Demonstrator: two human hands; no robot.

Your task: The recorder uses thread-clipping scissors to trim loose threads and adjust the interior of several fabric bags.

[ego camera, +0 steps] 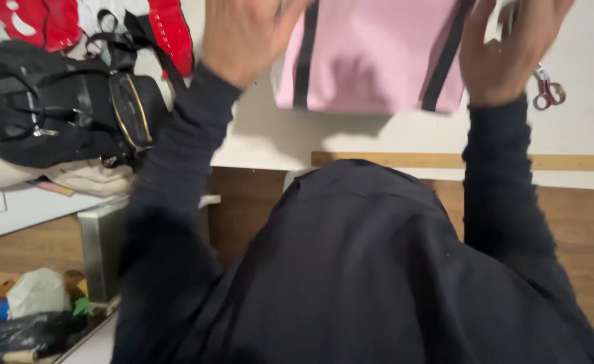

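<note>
A pink bag (371, 54) with two dark vertical straps hangs over the white table (277, 138) at the top of the view. My left hand (243, 34) grips its left upper side and my right hand (509, 47) grips its right upper side. Both arms are raised in dark sleeves. The bag's top edge is out of frame. My dark clothed body fills the lower middle.
A black bag (54, 108) with gold zips lies at the left, with a red and white item (162, 30) behind it. Red-handled scissors (548, 91) lie by my right wrist. A wooden ruler (391, 160) runs along the table's edge. A bin of scraps (34, 310) sits lower left.
</note>
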